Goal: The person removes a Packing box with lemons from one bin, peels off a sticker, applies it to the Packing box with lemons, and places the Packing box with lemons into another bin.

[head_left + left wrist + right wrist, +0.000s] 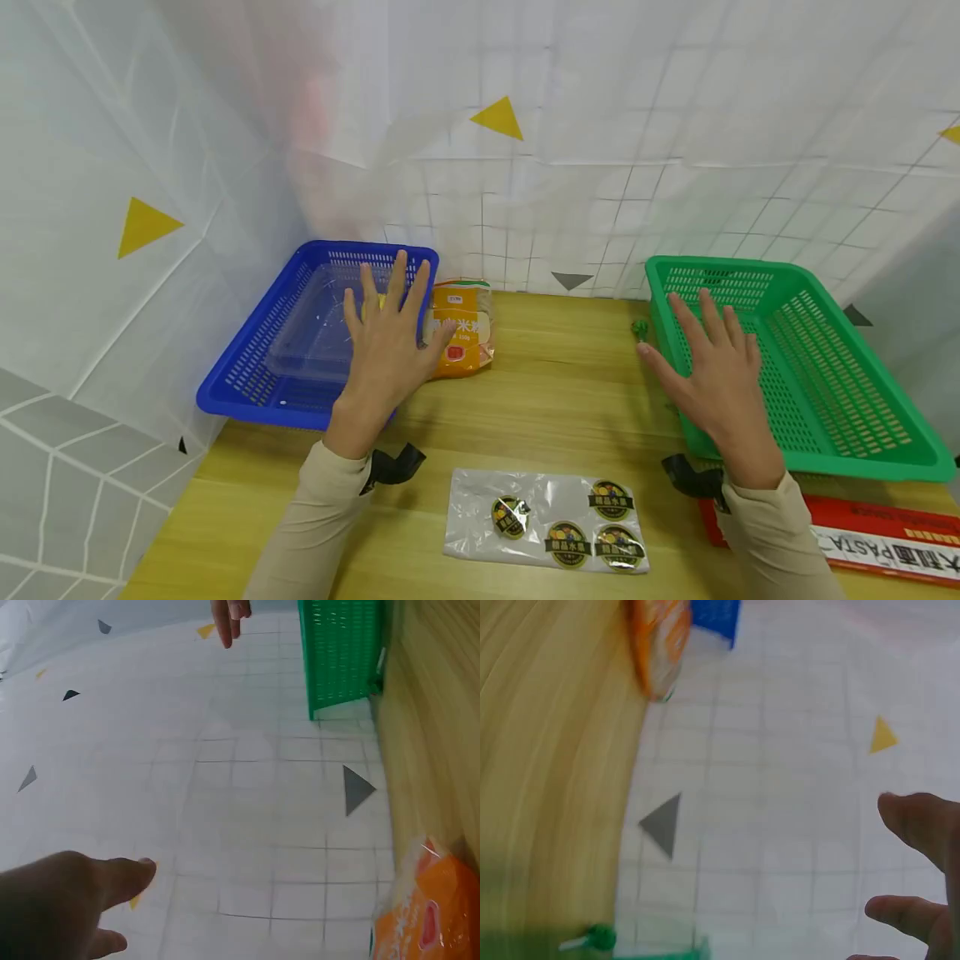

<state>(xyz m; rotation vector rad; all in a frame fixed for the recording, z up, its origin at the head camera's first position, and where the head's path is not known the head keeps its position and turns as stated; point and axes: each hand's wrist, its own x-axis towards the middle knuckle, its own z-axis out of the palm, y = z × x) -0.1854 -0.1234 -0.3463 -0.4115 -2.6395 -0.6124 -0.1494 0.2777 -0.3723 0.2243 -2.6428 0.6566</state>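
My left hand hovers with fingers spread over the right side of a blue plastic basket. Inside that basket lies a clear plastic container, and something yellow shows between the fingers. Just right of this hand, an orange food packet leans by the wall. My right hand, also spread and holding nothing, is above the left side of a green plastic basket. A small green item with a pale stem lies on the table beside the green basket.
On the wooden table, a flat clear plastic bag with several round fruit stickers lies near the front. A red pasta box is at front right, partly behind the right sleeve. A white sheet wall closes the back.
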